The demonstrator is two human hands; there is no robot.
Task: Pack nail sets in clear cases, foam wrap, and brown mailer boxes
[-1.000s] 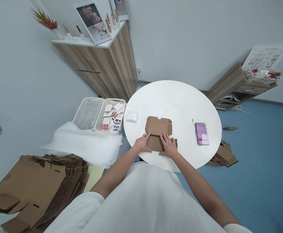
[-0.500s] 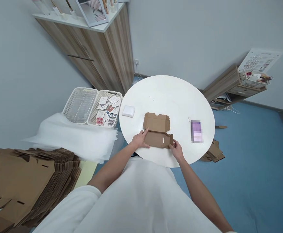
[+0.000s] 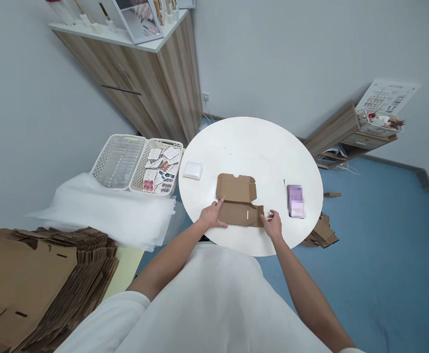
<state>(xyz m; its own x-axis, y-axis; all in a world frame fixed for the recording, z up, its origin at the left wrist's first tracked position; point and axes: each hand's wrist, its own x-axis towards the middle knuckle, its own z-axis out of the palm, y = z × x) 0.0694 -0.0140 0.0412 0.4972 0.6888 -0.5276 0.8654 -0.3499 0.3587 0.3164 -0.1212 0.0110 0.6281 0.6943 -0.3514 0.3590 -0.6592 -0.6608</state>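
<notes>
A wood-grain cabinet (image 3: 126, 83) is standing at the far left, and a round white table (image 3: 262, 142) is occupying the centre. At the near left, a stack of flattened cardboard boxes (image 3: 26, 274) is lying with its many folded edges showing; beyond it, translucent white sheets (image 3: 107, 208) are spreading out. Farther still, two white lattice baskets (image 3: 138, 166) are sitting side by side left of the table, the right one containing printed cards. The opened cardboard mailer box (image 3: 235, 189) is resting on the table's near half, its notched panel pointing to the far side and its slotted panel lying nearer. The left hand (image 3: 211, 214) is resting at the box's left edge, its thumb and forefinger spreading apart, unclenched. The right hand (image 3: 273, 225) is bringing its thumb against the right end flap, while its remaining fingers are curling loosely, clear of the cardboard. A pixelated purple item (image 3: 294, 198) is lying to the right; a small white packet (image 3: 193, 170) is lying at the table's left edge.
</notes>
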